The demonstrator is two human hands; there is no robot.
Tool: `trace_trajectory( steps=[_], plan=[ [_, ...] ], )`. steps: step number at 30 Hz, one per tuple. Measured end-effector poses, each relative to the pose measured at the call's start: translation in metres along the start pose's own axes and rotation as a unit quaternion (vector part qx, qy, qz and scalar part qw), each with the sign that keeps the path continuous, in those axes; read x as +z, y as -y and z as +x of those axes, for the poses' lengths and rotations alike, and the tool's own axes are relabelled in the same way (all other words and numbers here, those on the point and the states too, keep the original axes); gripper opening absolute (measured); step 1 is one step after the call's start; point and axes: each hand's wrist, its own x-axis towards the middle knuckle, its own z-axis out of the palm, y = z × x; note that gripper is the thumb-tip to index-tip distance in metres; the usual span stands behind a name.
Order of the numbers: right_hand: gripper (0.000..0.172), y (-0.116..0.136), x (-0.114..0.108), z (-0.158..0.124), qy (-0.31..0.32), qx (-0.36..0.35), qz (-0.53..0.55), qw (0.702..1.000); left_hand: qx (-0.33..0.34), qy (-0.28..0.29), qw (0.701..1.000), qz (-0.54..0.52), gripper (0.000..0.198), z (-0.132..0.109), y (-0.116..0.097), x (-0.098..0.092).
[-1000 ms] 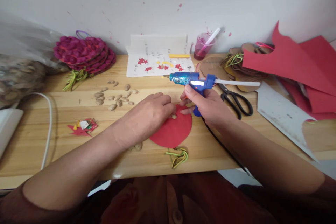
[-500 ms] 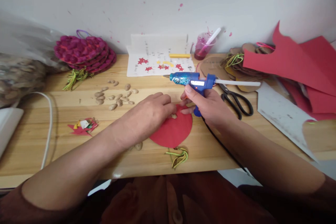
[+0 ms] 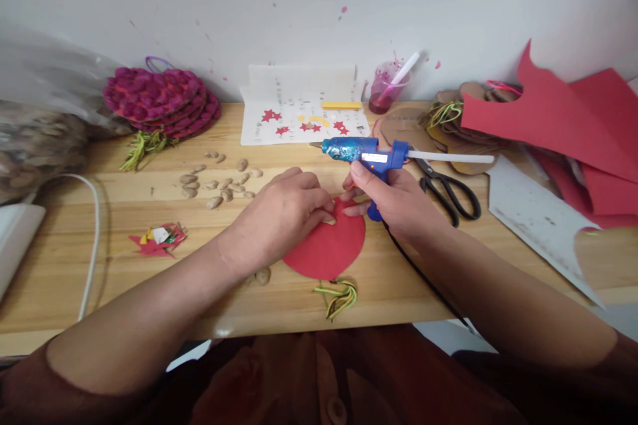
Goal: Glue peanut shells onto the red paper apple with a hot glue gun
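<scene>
In the head view, the left hand (image 3: 293, 212) touches a peanut (image 3: 329, 220) on the red disc (image 3: 331, 251), near middle of the counter (image 3: 399, 299), its grip impossible to tell, while the right hand (image 3: 396, 202) clasps a blue glue gun (image 3: 361, 151).

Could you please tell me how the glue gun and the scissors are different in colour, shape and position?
The glue gun is mostly blue, while the scissors have black handles. The glue gun is in the right hand; the scissors lie unheld beyond that wrist. The glue gun has a white stick projecting from its back, whereas the scissors have two looped handles. Both are hand tools.
</scene>
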Motion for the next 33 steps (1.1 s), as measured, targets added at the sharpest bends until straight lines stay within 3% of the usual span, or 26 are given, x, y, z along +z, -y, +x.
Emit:
trace_trajectory(
  steps=[10,33],
  plan=[
    [0.048,0.0,0.0009,-0.0004,-0.001,0.0,-0.005,1.0,-0.005,0.003,1.0,-0.001,0.012,-0.0016,0.0005,0.005],
    [0.042,-0.0017,0.0006,0.0017,-0.006,0.009,0.012,1.0,-0.086,0.02,0.996,-0.025,0.018,0.0017,-0.0074,0.0057]
  ],
)
